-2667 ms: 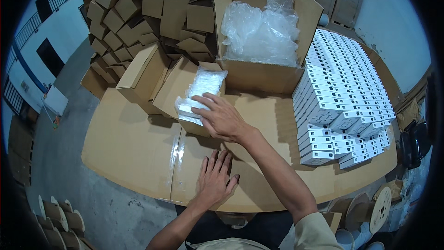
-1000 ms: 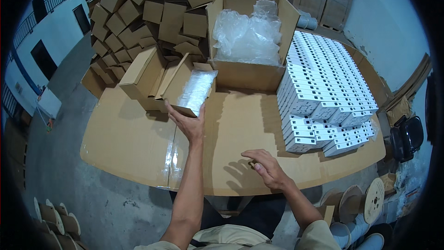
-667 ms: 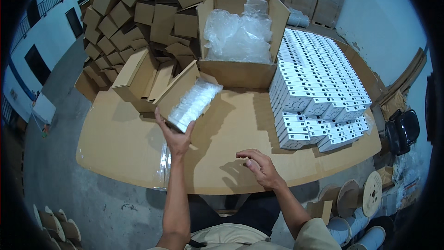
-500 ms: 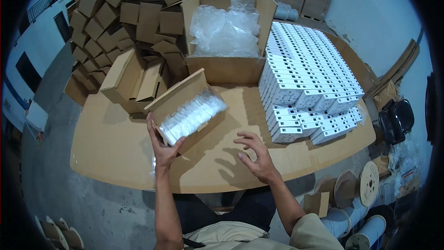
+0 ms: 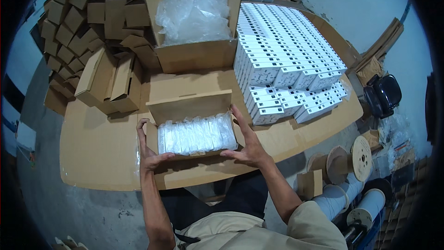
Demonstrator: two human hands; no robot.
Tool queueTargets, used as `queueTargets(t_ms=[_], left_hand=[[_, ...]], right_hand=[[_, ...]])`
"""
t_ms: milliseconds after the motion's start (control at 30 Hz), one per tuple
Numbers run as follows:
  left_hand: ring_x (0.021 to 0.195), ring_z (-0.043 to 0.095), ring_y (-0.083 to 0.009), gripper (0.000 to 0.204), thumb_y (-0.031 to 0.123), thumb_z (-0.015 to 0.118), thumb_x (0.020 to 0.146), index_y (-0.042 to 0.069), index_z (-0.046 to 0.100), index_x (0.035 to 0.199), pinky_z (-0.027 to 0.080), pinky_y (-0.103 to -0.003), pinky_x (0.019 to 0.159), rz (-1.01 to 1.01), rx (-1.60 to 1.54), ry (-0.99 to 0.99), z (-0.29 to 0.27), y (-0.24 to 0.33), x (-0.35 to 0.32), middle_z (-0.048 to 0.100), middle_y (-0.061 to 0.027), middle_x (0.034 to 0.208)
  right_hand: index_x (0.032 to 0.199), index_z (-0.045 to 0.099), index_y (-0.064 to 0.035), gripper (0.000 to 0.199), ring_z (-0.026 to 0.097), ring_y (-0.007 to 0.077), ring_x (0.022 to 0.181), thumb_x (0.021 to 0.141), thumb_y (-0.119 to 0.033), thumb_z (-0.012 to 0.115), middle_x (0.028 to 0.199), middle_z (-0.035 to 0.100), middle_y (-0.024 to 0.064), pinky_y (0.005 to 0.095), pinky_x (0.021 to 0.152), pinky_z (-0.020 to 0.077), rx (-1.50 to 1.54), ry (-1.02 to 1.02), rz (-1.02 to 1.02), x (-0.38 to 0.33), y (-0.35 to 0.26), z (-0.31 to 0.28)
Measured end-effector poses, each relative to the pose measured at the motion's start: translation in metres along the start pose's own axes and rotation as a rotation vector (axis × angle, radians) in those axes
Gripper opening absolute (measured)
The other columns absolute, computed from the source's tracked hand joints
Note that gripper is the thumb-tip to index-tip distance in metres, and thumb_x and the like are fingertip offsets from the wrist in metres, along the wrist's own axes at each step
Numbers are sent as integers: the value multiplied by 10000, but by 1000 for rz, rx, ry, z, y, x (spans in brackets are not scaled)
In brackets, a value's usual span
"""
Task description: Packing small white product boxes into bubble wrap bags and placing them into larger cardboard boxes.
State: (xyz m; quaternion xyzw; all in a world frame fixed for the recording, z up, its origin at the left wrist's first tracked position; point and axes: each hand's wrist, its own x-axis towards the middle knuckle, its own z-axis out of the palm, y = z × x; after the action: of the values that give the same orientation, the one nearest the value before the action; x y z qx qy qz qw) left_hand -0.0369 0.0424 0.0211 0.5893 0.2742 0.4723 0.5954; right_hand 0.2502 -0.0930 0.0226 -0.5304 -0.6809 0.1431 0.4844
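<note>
Carton (image 5: 190, 106), flap raised, was gripped at opposite ends by left hand (image 5: 148, 155) and right hand (image 5: 252, 150); clear wrapping (image 5: 196, 134) obscured its packed contents; its underside was hidden; the front edge of the worktop (image 5: 95, 157) ran just nearer, with bare surface leftward and white boxes (image 5: 283, 60) near the right hand

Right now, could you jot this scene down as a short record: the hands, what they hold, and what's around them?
Left hand: grips the left end of a small open carton
Right hand: grips its right end, thumb at the near corner
Contents: a row of white packs in clear plastic
Lid flap: raised on the far side
Beyond: large open carton holding clear plastic bags
Right: stacked white boxes
Far left: heaped brown cartons
Surface: cardboard-topped table
</note>
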Motion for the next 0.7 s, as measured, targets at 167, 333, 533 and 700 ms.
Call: queueTargets(t_ms=[167, 333, 533, 700], left_hand=[[1140, 538, -217, 1016, 179, 951, 517, 132, 381, 1358, 408, -353, 1054, -18, -39, -121, 2, -9, 2, 493, -74, 1222], [1128, 536, -218, 869, 210, 929, 561, 84, 468, 1287, 411, -341, 1022, 98, 185, -181, -7, -14, 6, 488, -74, 1217], [1112, 542, -232, 631, 333, 861, 616, 51, 604, 1118, 423, -348, 992, 44, 228, -195, 4, -6, 5, 486, -95, 1210], [1105, 543, -242, 588, 348, 835, 629, 42, 625, 1085, 423, -361, 984, 62, 250, -182, 4, -9, 4, 485, -104, 1196]], right_hand=[[1613, -21, -125, 1381, 244, 358, 1502, 654, -350, 947, 1643, 170, 214, 472, 1224, 229, 207, 25, 215, -1, 8, 4], [1611, -3, -94, 1336, 320, 344, 1445, 679, -305, 932, 1604, 224, 199, 458, 1206, 256, 331, 2, 341, 6, -5, 3], [1522, 251, -114, 943, 367, 347, 1414, 799, -209, 849, 1513, 353, 205, 437, 1183, 283, 372, 121, 255, -8, 12, 16], [1246, 510, -88, 518, 334, 341, 1449, 832, -132, 818, 1495, 362, 193, 436, 1181, 290, 327, 174, 155, -12, 12, 23]])
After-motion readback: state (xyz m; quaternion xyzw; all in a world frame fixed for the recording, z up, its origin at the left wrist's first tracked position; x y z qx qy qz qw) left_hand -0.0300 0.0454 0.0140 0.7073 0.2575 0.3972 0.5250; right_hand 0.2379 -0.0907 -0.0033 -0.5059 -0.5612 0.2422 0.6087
